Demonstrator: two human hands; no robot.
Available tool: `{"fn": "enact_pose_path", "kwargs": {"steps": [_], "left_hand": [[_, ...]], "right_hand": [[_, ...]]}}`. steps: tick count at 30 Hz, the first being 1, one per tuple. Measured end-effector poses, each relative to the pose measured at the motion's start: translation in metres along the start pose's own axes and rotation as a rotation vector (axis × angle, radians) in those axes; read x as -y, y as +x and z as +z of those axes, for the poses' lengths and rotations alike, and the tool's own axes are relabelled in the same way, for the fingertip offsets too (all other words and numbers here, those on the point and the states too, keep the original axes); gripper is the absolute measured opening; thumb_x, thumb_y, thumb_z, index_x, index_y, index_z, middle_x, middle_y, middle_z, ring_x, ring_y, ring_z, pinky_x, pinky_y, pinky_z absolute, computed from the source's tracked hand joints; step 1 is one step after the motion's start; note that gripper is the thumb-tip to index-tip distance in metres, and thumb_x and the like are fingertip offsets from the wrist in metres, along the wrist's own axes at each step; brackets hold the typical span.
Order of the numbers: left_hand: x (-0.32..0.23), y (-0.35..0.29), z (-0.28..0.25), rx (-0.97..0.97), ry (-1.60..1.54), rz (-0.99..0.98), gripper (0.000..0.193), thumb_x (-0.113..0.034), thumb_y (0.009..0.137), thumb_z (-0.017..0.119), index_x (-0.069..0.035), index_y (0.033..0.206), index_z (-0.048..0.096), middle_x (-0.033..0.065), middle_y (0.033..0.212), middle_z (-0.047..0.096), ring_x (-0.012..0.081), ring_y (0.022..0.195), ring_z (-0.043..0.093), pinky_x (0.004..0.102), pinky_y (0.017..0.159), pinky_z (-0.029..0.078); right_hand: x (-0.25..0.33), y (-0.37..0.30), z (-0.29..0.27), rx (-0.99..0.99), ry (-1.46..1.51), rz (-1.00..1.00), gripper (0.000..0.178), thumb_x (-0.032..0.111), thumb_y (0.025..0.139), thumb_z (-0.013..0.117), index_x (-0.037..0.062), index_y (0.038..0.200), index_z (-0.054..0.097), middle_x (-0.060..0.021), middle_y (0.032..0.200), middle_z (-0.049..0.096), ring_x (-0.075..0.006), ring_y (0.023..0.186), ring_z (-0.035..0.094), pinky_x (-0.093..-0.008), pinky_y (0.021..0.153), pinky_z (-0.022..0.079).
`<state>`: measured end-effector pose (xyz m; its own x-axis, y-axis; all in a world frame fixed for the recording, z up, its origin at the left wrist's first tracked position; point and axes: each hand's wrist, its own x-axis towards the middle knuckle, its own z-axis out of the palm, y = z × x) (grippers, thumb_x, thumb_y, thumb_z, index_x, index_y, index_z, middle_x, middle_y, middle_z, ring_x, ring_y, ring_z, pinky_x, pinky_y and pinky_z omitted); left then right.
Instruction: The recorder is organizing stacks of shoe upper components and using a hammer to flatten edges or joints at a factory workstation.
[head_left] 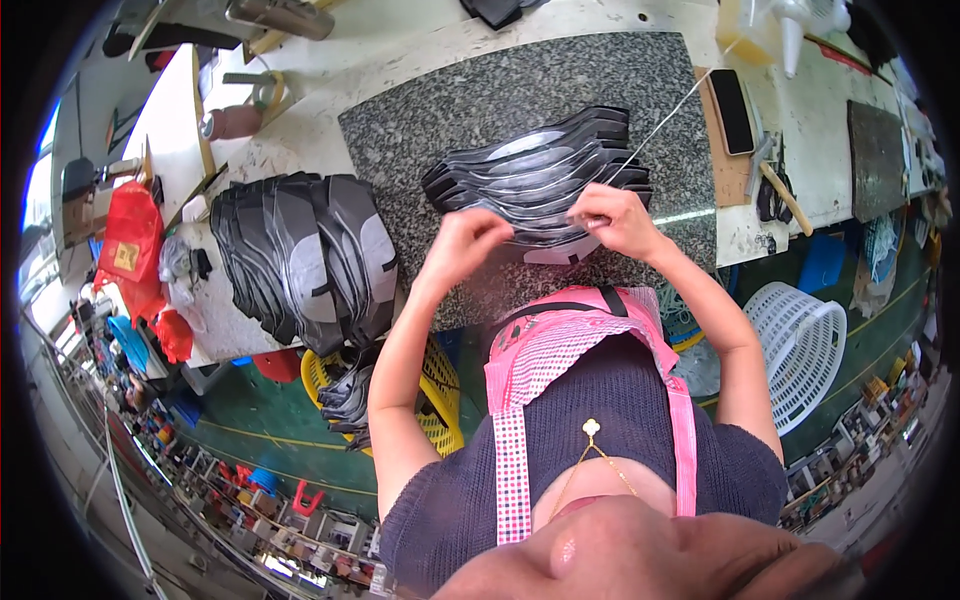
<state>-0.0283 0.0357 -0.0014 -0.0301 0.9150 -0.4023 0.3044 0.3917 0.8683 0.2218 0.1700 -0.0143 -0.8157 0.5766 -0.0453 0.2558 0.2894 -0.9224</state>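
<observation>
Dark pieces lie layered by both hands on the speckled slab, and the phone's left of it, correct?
No: the head view shows the phone right of the speckled slab. Dark pieces do lie layered by the left hand and right hand.

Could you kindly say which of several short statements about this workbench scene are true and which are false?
1. The overlapping row of dark grey, curved flat pieces lies on the speckled grey stone slab. True.
2. The black rectangular phone lies left of the slab. False: the phone is right of the slab.
3. The yellow plastic basket has dark pieces in it. True.
4. The white plastic basket with slotted walls stands on top of the pale bench. False: the white basket is below the bench top.
5. The person's right grip is at the phone. False: the right grip is at the row on the slab.
</observation>
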Motion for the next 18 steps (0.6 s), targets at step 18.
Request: {"fn": "enact_pose_path", "kwargs": {"steps": [18], "left_hand": [[-0.011, 0.068, -0.025, -0.356, 0.452, -0.394, 0.023, -0.034, 0.075, 0.076, -0.013, 0.085, 0.078, 0.0074, 0.075, 0.073, 0.0268, 0.075, 0.071, 0.0381, 0.072, 0.056]], "right_hand": [[-0.029, 0.073, -0.004, -0.339, -0.383, 0.319, 0.021, 0.028, 0.079, 0.075, 0.0074, 0.081, 0.071, -0.0062, 0.079, 0.067, -0.0282, 0.072, 0.067, -0.0390, 0.062, 0.051]]}}
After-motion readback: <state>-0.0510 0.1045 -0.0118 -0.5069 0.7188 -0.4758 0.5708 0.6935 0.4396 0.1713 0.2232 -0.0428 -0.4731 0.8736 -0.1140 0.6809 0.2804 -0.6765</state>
